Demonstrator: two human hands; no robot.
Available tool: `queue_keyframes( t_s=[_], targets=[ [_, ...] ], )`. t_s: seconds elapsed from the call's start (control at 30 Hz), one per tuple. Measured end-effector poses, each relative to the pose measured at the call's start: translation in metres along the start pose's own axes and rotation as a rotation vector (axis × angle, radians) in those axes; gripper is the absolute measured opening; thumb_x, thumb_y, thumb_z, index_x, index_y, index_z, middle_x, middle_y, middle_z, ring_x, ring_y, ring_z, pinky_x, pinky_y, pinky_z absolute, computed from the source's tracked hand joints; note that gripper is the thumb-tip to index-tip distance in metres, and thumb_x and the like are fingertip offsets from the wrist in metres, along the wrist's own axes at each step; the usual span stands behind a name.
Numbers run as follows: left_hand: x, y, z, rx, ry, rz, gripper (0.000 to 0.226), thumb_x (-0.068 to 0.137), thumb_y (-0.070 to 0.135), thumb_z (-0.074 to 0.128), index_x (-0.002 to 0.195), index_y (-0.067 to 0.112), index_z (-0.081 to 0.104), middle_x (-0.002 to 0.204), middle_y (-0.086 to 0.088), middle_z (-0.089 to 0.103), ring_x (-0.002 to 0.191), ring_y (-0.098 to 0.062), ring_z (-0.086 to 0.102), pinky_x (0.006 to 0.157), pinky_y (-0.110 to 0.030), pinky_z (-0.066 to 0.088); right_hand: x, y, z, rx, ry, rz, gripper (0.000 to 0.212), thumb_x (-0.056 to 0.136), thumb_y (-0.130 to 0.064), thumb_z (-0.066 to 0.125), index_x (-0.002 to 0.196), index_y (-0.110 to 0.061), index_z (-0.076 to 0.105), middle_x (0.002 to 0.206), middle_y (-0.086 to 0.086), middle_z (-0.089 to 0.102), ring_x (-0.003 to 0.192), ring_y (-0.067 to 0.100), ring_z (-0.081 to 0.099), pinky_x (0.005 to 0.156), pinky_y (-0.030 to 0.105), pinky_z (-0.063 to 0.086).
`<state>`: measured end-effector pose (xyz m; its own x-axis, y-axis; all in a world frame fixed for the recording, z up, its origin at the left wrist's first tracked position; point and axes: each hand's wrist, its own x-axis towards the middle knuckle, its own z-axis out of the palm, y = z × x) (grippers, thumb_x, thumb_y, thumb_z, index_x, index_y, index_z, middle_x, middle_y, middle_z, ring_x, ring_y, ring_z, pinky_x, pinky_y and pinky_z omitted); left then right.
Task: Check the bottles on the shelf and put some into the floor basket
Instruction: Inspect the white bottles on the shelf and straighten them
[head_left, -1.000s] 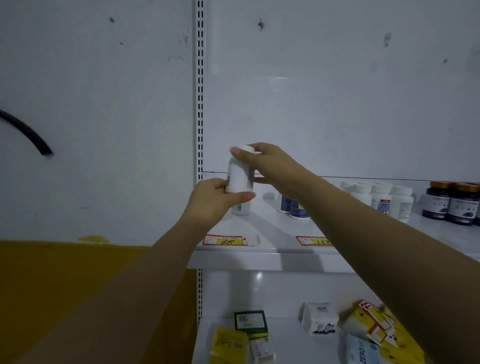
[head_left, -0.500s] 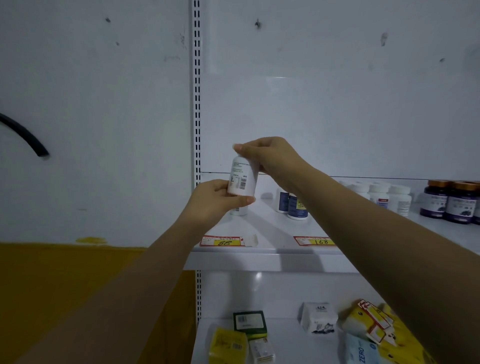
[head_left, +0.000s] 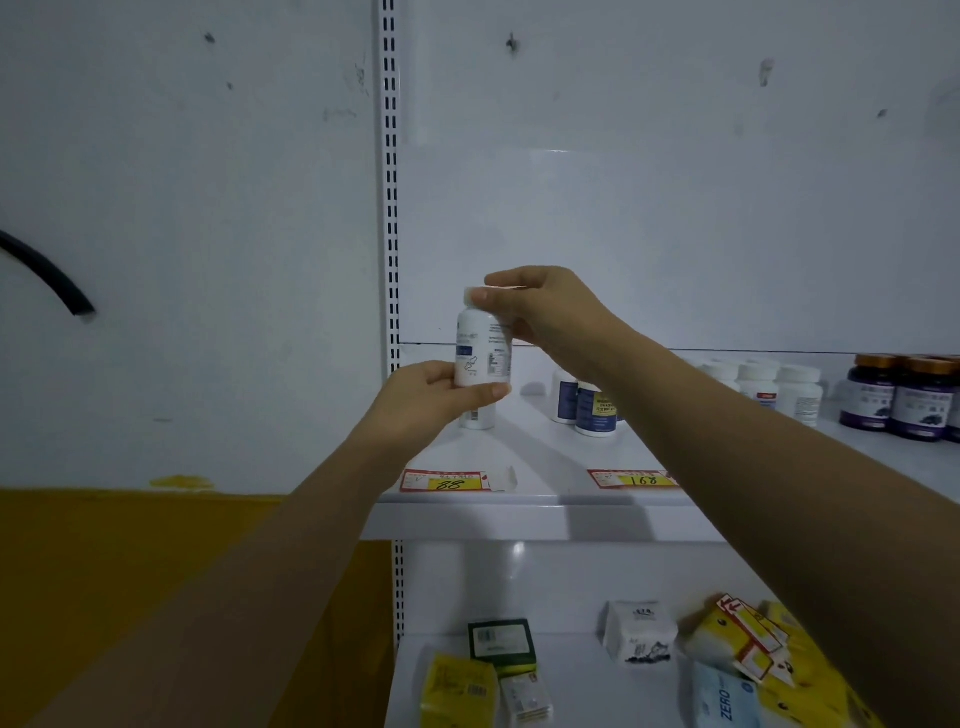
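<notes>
A white bottle (head_left: 480, 351) with a printed label is held upright in front of the upper shelf (head_left: 545, 467). My left hand (head_left: 426, 400) grips its base with thumb and fingers. My right hand (head_left: 540, 312) curls over its white cap from above. Behind it on the shelf another white bottle (head_left: 480, 415) stands, partly hidden. Two dark-blue-labelled bottles (head_left: 589, 408) stand just right of it, behind my right forearm. The floor basket is out of view.
Further right on the upper shelf stand several white bottles (head_left: 779, 387) and dark bottles with gold caps (head_left: 904, 397). Price tags (head_left: 447, 480) line the shelf's front edge. The lower shelf (head_left: 571, 691) holds boxes and packets (head_left: 501, 642). A slotted upright (head_left: 389, 182) borders the shelf on the left.
Both hands have lifted the bottle slightly and turned it, so a different side of its label faces me. The right hand stays over the cap.
</notes>
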<state>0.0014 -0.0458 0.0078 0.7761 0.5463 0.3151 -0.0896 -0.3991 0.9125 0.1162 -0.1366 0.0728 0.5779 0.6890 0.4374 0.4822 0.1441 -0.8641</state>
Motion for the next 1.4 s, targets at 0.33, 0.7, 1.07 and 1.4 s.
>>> queue_keyframes(
  t_s=[0.33,0.7,1.07,1.4],
  targets=[
    [0.002,0.0,0.002,0.047,0.02,0.02,0.045,0.079,0.03,0.072,0.12,0.016,0.059,0.107,0.005,0.063,0.087,-0.008,0.058,0.081,-0.023,0.043,-0.008,0.002,0.002,0.003,-0.086,0.018,0.014,0.088,-0.02,0.066,0.094,-0.009,0.063,0.094,0.007,0.069,0.082,0.015,0.068,0.072,0.021,0.059],
    [0.017,0.018,-0.011,0.052,0.252,0.35,0.043,0.075,0.001,0.073,0.114,0.017,0.062,0.102,0.003,0.066,0.1,-0.015,0.062,0.079,-0.02,0.051,-0.044,0.002,0.025,-0.345,0.156,-0.628,0.047,0.074,-0.016,0.079,0.117,-0.014,0.06,0.111,-0.005,0.066,0.104,0.008,0.062,0.095,0.027,0.05],
    [0.021,0.031,-0.025,-0.033,0.031,0.155,0.045,0.068,0.012,0.08,0.111,0.014,0.068,0.105,0.001,0.072,0.104,-0.016,0.064,0.099,-0.032,0.046,-0.02,-0.026,0.01,-0.193,0.188,-0.382,0.037,0.077,-0.023,0.076,0.112,-0.014,0.066,0.105,-0.001,0.071,0.097,0.011,0.067,0.089,0.029,0.055],
    [0.015,0.026,-0.018,-0.426,-0.305,-0.267,0.049,0.078,0.035,0.07,0.114,0.005,0.06,0.103,-0.018,0.071,0.096,-0.026,0.07,0.083,-0.033,0.056,0.008,-0.042,-0.009,-0.194,-0.005,0.418,0.026,0.085,-0.029,0.07,0.084,-0.007,0.057,0.079,0.009,0.062,0.065,0.018,0.063,0.065,0.028,0.057]
  ],
)
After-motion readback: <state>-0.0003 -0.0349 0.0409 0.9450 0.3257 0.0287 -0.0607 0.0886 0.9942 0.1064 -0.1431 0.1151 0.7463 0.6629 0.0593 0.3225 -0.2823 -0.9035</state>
